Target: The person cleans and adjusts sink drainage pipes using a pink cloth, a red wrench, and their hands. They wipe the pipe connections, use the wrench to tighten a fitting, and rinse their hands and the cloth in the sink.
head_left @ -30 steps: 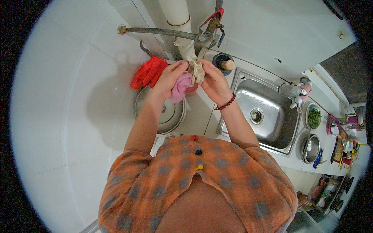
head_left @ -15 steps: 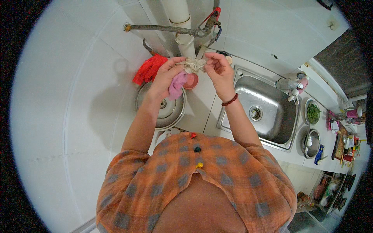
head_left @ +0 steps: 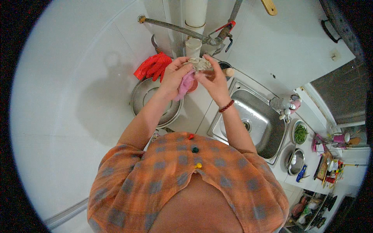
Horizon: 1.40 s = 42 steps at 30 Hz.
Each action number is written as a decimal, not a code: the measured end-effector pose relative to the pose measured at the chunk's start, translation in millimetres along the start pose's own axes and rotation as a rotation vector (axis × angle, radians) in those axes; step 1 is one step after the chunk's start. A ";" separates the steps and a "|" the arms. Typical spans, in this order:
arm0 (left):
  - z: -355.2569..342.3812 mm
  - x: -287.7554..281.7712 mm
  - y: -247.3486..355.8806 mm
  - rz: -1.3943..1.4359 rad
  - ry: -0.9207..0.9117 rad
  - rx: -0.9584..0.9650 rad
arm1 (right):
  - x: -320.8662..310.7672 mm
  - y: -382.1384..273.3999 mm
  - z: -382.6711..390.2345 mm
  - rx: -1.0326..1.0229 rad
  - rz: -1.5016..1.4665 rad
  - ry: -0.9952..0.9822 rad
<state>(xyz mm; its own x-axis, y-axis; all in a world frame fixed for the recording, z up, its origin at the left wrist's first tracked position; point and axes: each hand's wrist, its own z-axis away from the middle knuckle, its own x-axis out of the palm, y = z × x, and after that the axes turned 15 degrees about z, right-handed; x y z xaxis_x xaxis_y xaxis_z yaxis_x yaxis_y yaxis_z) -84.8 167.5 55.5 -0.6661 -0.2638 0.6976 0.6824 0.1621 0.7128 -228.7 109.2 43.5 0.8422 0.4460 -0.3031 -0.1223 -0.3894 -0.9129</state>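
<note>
Above the corner of the counter, both hands are at a crumpled off-white cloth (head_left: pixel 199 63). My left hand (head_left: pixel 175 77) is closed on its left side and also on a pink cloth (head_left: pixel 185 86), which hangs down below the fingers. My right hand (head_left: pixel 214 80), with a dark red bead bracelet at the wrist, grips the right side of the off-white cloth, fingers at its top edge and thumb below. Part of a pinkish-red round dish (head_left: pixel 192 87) shows behind the pink cloth.
Red rubber gloves (head_left: pixel 153 66) lie by a large round metal lid or pan (head_left: pixel 140 101) on the left. A steel sink (head_left: pixel 268 134) is set in the counter at right. Beyond it are a bowl of green vegetables (head_left: pixel 300 134) and a metal bowl (head_left: pixel 297 161). Pipes (head_left: pixel 175 29) run along the wall.
The view has shifted, so the sink sits further left and lower. My right hand has moved closer to my left, its thumb now lower at the cloth. The off-white cloth is more bunched.
</note>
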 end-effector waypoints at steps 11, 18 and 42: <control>-16.2 -1.2 -11.8 0.174 0.108 0.058 | 5.3 6.2 -8.7 0.268 -0.398 0.109; -13.6 19.7 -67.3 0.080 -0.007 -0.387 | -107.0 102.8 76.2 0.352 0.257 0.545; 0.5 157.4 -393.0 -0.034 -0.144 -0.971 | -344.2 141.3 199.0 0.181 1.062 0.356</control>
<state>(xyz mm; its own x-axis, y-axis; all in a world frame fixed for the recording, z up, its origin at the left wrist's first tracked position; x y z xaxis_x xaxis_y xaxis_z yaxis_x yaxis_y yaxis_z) -458.0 62.8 -114.7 -0.6761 -0.1249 0.7261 0.5702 -0.7128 0.4083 -640.4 61.1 -35.5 0.3653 -0.3063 -0.8791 -0.9137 -0.2986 -0.2756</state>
